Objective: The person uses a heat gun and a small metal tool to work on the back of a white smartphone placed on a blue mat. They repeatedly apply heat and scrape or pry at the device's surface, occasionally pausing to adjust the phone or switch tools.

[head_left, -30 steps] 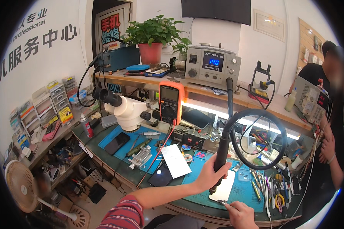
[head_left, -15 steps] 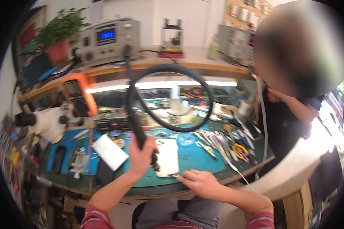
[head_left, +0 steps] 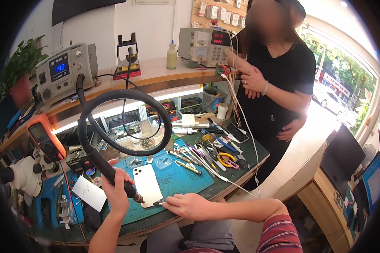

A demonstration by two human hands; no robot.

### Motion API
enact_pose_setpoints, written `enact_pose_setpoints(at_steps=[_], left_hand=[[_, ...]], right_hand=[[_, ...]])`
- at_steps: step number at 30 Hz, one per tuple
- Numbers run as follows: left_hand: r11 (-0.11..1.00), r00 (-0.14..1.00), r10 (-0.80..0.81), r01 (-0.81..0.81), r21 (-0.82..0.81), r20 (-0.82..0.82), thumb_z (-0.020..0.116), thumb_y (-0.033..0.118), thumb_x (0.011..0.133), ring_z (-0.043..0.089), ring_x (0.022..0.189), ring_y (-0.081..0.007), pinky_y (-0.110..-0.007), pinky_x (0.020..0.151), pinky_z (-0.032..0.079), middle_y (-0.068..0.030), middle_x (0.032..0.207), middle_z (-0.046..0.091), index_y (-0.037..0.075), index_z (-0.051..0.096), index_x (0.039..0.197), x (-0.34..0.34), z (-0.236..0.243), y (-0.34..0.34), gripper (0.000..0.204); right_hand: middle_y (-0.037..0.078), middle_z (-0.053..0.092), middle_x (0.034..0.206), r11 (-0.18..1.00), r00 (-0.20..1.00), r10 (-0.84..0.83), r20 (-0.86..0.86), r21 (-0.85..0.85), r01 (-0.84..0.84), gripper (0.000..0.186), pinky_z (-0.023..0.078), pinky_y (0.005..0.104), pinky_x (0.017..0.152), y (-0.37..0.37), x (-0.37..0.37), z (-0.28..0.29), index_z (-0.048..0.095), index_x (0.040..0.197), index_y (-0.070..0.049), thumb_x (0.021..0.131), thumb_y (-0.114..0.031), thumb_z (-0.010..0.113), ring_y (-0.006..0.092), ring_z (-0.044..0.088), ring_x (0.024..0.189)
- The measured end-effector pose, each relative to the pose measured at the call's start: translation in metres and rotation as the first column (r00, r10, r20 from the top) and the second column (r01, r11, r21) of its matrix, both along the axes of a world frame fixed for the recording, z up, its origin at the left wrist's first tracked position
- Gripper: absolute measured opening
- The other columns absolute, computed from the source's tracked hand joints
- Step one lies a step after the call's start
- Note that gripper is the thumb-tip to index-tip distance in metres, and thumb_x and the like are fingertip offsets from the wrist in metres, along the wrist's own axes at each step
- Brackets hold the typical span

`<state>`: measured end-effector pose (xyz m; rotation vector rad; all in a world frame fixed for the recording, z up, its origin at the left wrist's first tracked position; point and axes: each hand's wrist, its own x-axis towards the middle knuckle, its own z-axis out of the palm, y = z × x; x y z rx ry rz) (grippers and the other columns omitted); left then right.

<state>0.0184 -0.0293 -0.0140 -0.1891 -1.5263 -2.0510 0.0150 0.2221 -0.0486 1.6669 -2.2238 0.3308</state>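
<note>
My left hand (head_left: 118,192) is wrapped around the black handle of a hot air gun (head_left: 100,162), whose metal nozzle points down by the lower left edge of a phone (head_left: 147,184). The phone lies on a blue mat, pale back up, with its camera lenses at the far end. My right hand (head_left: 188,206) is closed, its fingertips pinching a small dark piece (head_left: 158,202) at the phone's near right corner. What kind of piece it is does not show. The gun's thick black hose (head_left: 168,126) loops up toward a grey hot air station (head_left: 63,71) on the shelf.
Several pens, tweezers and yellow-handled pliers (head_left: 226,160) crowd the bench at the right. A white box (head_left: 89,193), an orange multimeter (head_left: 48,139) and a microscope (head_left: 23,177) stand at the left. A person in black (head_left: 278,67) stands beside the bench at the right.
My view has swung to the right, so the bench things sit further left in the picture. Both hands keep their grips near the phone's near end.
</note>
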Motion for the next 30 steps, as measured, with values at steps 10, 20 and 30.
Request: enact_pose_setpoints(at_steps=[10, 20, 30], left_hand=[[0.998, 1.000, 0.011, -0.012, -0.056, -0.026, 0.055, 0.010, 0.104, 0.060, 0.068, -0.0129, -0.030, 0.065, 0.053, -0.0040, 0.082, 0.056, -0.002, 0.049, 0.131, -0.001, 0.003, -0.002, 0.030], [0.999, 0.999, 0.040, -0.040, -0.001, 0.016, 0.056, 0.012, 0.104, 0.056, 0.068, -0.0115, -0.031, 0.064, 0.052, -0.0036, 0.084, 0.053, 0.000, 0.049, 0.131, -0.003, -0.005, 0.005, 0.031], [0.996, 0.996, 0.090, -0.090, 0.009, 0.018, 0.055, 0.019, 0.107, 0.050, 0.065, -0.0084, -0.026, 0.061, 0.048, -0.0008, 0.076, 0.046, 0.000, 0.049, 0.134, -0.009, -0.006, 0.011, 0.033]], right_hand=[[0.007, 0.054, 0.102, 1.000, 0.998, -0.002, 0.062, -0.005, 0.002, 0.041, 0.055, 0.0306, 0.067, -0.001, 0.002, 0.007, 0.064, 0.123, 0.001, 0.083, -0.010, 0.062, 0.0202, 0.062, 0.089], [0.008, 0.052, 0.100, 0.996, 0.991, 0.003, 0.135, -0.089, 0.009, 0.036, 0.055, 0.0318, 0.065, 0.002, 0.002, -0.002, 0.062, 0.117, 0.003, 0.083, -0.009, 0.062, 0.0204, 0.062, 0.088], [0.009, 0.052, 0.099, 0.998, 0.999, -0.018, 0.040, -0.066, 0.020, 0.036, 0.054, 0.0323, 0.061, 0.003, -0.001, -0.009, 0.064, 0.115, 0.003, 0.081, -0.010, 0.064, 0.0209, 0.062, 0.084]])
